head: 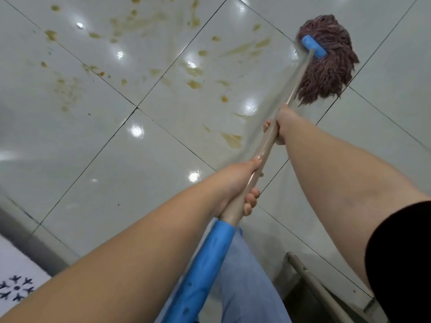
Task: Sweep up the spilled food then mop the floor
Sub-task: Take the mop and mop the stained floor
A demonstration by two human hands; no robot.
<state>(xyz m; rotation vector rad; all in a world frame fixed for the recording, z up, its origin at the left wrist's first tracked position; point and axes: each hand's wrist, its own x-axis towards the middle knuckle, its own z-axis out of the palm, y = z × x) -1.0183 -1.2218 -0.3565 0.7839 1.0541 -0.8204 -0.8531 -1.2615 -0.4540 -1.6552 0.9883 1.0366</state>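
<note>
A mop with a reddish-brown string head (pixel 326 66) and a blue clamp (pixel 313 46) lies on the pale tiled floor (pixel 93 141) at the upper right. Its beige handle (pixel 263 155) runs down toward me and ends in a blue sleeve (pixel 205 264). My left hand (pixel 238 185) grips the handle just above the blue sleeve. My right hand (pixel 278 127) grips it higher up, close to the mop head. Yellow-brown food stains (pixel 193 83) are smeared over the tiles left of the mop head. The handle looks motion-blurred.
A metal frame (pixel 310 278) stands at the lower right beside my light blue trouser leg (pixel 245 287). A white mat with dark blue snowflake prints (pixel 16 287) lies at the lower left, beside a grey metal strip (pixel 25 231).
</note>
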